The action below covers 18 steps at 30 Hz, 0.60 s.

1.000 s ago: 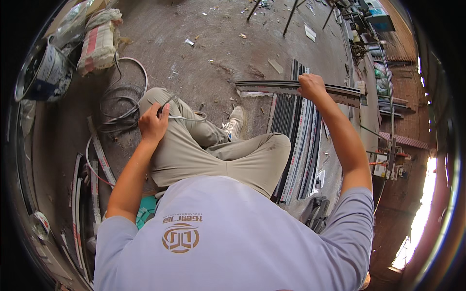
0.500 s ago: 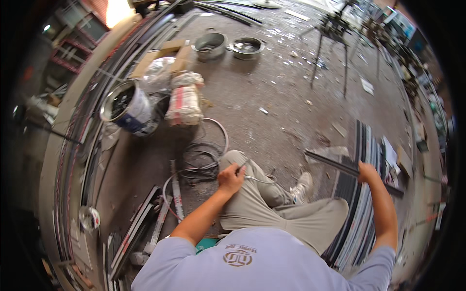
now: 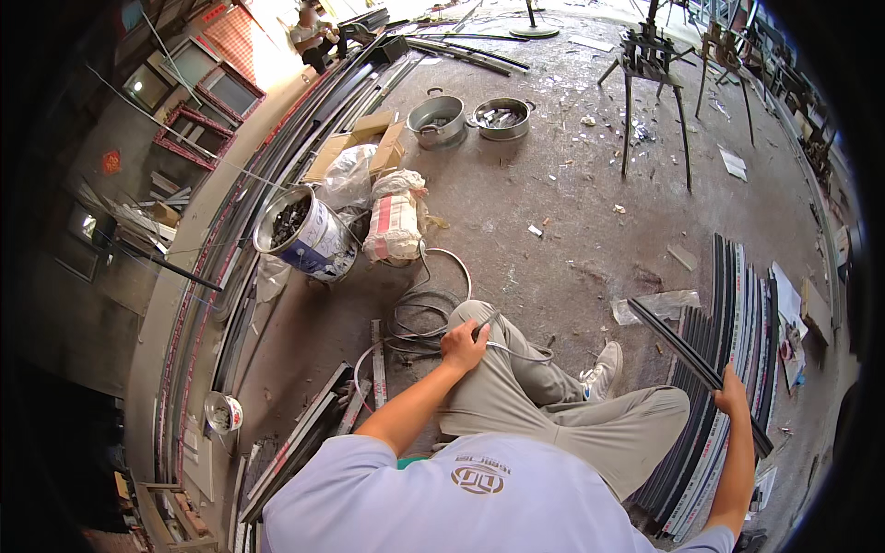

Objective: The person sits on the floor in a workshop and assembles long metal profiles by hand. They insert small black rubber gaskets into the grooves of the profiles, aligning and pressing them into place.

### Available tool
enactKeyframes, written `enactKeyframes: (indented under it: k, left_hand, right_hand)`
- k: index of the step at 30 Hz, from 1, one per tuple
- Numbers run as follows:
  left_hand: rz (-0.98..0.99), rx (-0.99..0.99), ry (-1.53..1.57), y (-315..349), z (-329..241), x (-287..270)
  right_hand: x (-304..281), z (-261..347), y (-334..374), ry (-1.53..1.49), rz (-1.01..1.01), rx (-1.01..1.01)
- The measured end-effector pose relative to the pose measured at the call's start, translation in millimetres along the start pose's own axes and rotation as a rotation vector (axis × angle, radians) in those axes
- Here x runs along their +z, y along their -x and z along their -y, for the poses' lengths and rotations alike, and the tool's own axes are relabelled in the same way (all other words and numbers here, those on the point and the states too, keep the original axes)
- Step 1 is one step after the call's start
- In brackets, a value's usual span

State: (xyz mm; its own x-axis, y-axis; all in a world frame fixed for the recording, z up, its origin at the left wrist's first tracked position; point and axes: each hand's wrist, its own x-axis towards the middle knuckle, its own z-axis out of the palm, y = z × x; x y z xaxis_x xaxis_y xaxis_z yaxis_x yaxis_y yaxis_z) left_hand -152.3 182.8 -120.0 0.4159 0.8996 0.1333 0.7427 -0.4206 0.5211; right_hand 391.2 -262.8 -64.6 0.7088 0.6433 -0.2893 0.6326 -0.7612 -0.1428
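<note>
My right hand (image 3: 731,394) is closed round a long dark metal profile bar (image 3: 676,341), which slants from beside my foot across a stack of bars. Beneath it lies that stack of long dark and whitish profile bars (image 3: 708,369), on the floor to my right. On my left knee rests my left hand (image 3: 464,348), its fingers curled round a small dark piece (image 3: 487,325) whose kind I cannot make out. A grey cable or hose (image 3: 525,354) shows just beside this hand, over my trouser leg.
Ahead on the left stand a bucket of dark parts (image 3: 312,238), a wrapped bundle (image 3: 395,226) and an open carton (image 3: 387,152). Two metal pots (image 3: 502,120) hold small pieces. Coiled hose (image 3: 426,309) lies by my knee. Machine stands (image 3: 650,60) rise far right; a person (image 3: 313,37) sits far left.
The bar in my right hand has swung to a steeper slant, its near end lower. My left hand stays on the knee. The whole view has shifted, with things sitting further right.
</note>
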Motion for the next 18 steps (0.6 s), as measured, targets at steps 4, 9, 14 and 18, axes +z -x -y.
enactKeyframes:
  k: [4,9,14,18]
  left_hand:
    - [-0.006,-0.003,-0.024,-1,-8,3]
    - [-0.040,-0.005,-0.075,5,-7,3]
    - [0.013,-0.021,-0.146,-1,-14,4]
    - [0.019,-0.060,-0.136,-3,-29,-3]
  right_hand:
    - [36,-38,28,-0.115,-0.085,0.029]
    - [93,-53,61,-0.298,-0.127,0.164]
    - [131,-63,88,-0.387,-0.130,0.192]
    - [126,-57,89,-0.459,-0.180,0.172]
